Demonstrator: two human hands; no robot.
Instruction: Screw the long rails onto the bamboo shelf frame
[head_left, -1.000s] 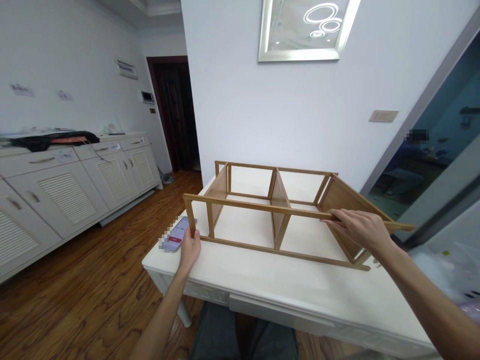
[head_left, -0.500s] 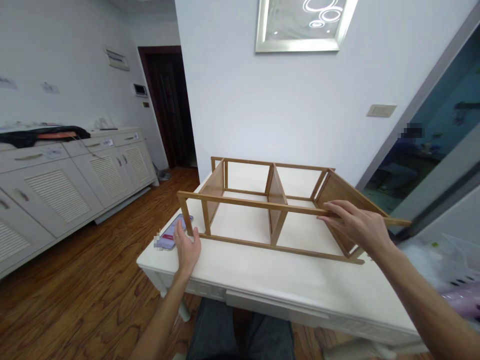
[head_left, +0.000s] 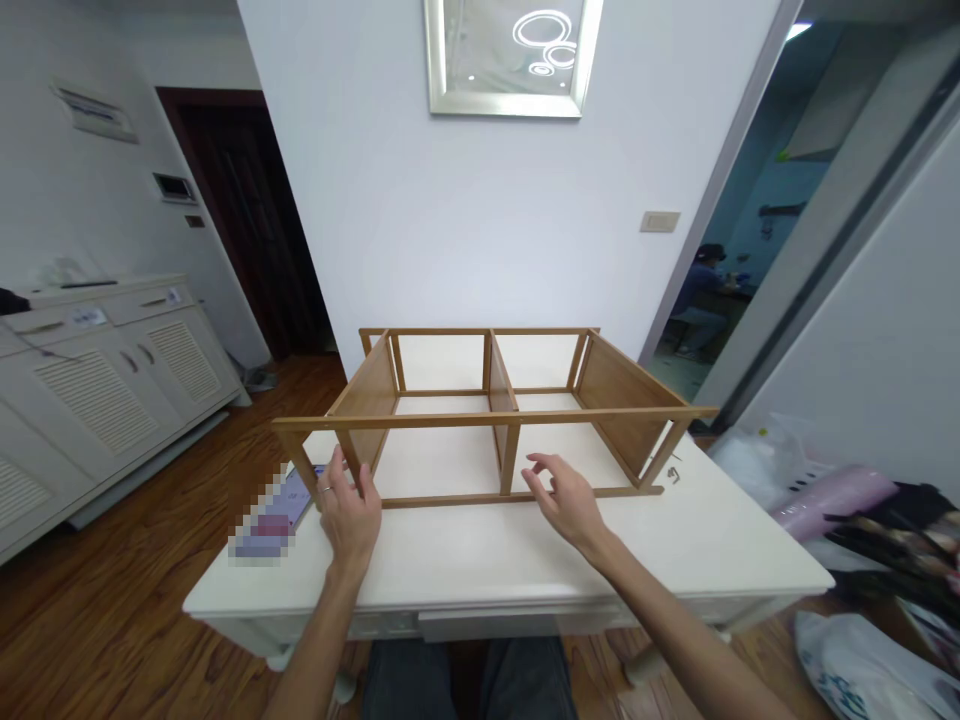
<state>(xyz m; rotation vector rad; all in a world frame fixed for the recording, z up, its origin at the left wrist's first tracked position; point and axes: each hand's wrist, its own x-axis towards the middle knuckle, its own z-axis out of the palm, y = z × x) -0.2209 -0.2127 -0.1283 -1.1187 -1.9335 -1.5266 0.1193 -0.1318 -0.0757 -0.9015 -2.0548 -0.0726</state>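
A bamboo shelf frame [head_left: 495, 420] lies on a white table [head_left: 697, 540], with wooden side panels, a middle divider and thin rails. My left hand [head_left: 349, 510] rests at the frame's near left corner, fingers spread beside the lower rail and the corner post, gripping nothing. A pixelated phone [head_left: 274, 515] lies just left of that hand. My right hand [head_left: 562, 495] hovers over the lower rail near the divider, fingers apart and empty. Several small metal hex keys [head_left: 673, 476] lie on the table next to the frame's right corner.
White louvred cabinets [head_left: 97, 400] stand on the wooden floor at the left. At the right, a plastic bag [head_left: 750, 460], a pink roll [head_left: 832, 505] and dark cloth [head_left: 892, 530] crowd the table's edge. A seated person [head_left: 701, 300] shows through the doorway.
My right hand has let go of the upper rail and moved left toward the middle. My left hand has come off the corner post. The view has swung left, so the frame sits squarely ahead.
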